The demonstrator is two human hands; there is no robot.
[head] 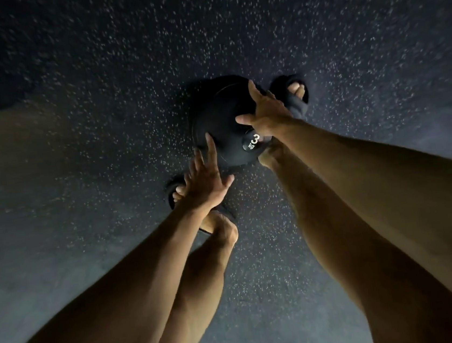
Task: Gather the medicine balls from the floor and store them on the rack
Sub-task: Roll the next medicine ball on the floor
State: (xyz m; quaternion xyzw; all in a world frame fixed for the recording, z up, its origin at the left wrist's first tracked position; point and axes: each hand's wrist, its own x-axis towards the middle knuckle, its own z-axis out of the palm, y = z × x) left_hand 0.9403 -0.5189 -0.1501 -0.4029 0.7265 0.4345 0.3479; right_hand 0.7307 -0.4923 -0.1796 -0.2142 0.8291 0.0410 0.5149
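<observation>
Nearest the camera, two bare forearms and two bare legs ran in from 5 and 7 o'clock toward the middle of the view. The left hand [206, 183] was released, its fingers straight. Its longest fingertip touched the ball [216, 110] at the ball's 7 o'clock edge. The right hand [267, 114] lay spread over the ball's 3 o'clock side, fingers splayed and nearly straight, resting on it rather than curled round it.

The ball sat on the floor [111, 162] just above the centre of the view, between the feet. It was black and round, so it had no long axis. Its "3 kg" label [255, 140] faced up toward the camera at the ball's 5 o'clock, with the figures tilted.

A left slide [171, 190] stood at the ball's 7 o'clock and a right slide [293, 91] at its 2 o'clock, both black with toes showing.

The floor was dark and flecked all over with pale specks. The room was dim, and a blurred brownish patch at 9 o'clock could not be made out.

Counted: one ball, two hands, two slides.
</observation>
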